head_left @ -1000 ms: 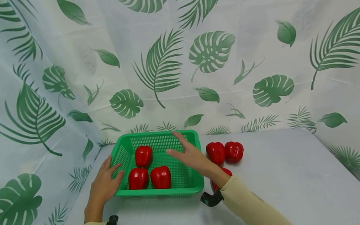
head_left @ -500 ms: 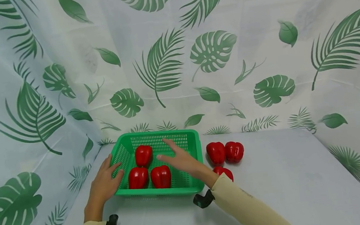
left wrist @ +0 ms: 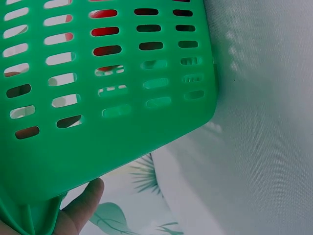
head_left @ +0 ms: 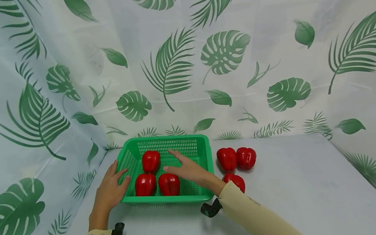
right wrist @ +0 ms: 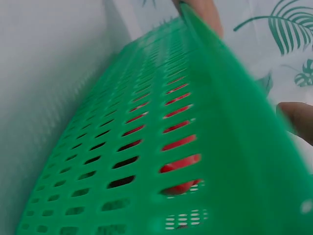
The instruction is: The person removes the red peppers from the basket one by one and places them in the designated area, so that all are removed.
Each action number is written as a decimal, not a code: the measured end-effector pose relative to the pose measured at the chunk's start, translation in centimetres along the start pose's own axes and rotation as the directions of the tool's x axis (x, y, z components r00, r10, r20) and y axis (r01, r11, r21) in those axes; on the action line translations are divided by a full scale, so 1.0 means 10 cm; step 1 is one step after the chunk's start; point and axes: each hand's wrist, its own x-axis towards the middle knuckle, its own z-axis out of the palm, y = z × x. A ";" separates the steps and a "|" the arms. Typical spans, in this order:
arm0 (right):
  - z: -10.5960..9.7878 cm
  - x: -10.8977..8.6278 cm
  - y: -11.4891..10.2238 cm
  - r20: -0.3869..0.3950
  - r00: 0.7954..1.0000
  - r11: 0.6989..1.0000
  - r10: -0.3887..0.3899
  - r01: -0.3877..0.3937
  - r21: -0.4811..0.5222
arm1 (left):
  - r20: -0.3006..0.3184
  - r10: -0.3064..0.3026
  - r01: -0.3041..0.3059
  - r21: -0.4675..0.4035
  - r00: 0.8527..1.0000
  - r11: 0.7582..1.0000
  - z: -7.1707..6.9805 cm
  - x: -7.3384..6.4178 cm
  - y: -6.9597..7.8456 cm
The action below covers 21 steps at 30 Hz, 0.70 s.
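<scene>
In the head view, a green plastic basket [head_left: 168, 198] stands on the table, with three red bell peppers [head_left: 151, 161] inside, towards its left. My left hand [head_left: 109, 189] is at the basket's left rim, fingers spread and fairly straight. One fingertip [left wrist: 91, 192] shows past the basket's edge in the left wrist view. Over the right half of the basket is my right hand [head_left: 190, 170], extended, with fingers and thumb apart and nothing between them. Its thumb tip is close above the front right pepper [head_left: 169, 185]; whether they touch, I cannot tell.
Three more red bell peppers [head_left: 226, 159] lie on the white table [head_left: 297, 182] just right of the basket. My right sleeve partly covers the nearest one [head_left: 235, 182]. A leaf-printed sheet [head_left: 254, 70] hangs behind and along the sides.
My right hand has moved left and slightly down over the basket, uncovering more of the nearest loose pepper. The left hand has stayed at the rim. The peppers have not moved.
</scene>
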 end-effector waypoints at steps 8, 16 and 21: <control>0.02 0.06 0.13 0.026 0.999 0.999 0.031 -0.031 0.008 | 0.011 -0.008 0.008 -0.009 1.000 1.000 -0.01 0.00 0.01; 0.04 0.09 0.19 0.057 0.996 0.997 0.070 -0.069 -0.016 | 0.021 -0.017 0.018 -0.021 1.000 1.000 -0.02 0.00 0.03; 0.03 0.11 0.19 0.073 0.994 0.996 0.085 -0.083 -0.031 | 0.018 -0.015 0.015 -0.022 1.000 1.000 -0.02 0.01 0.02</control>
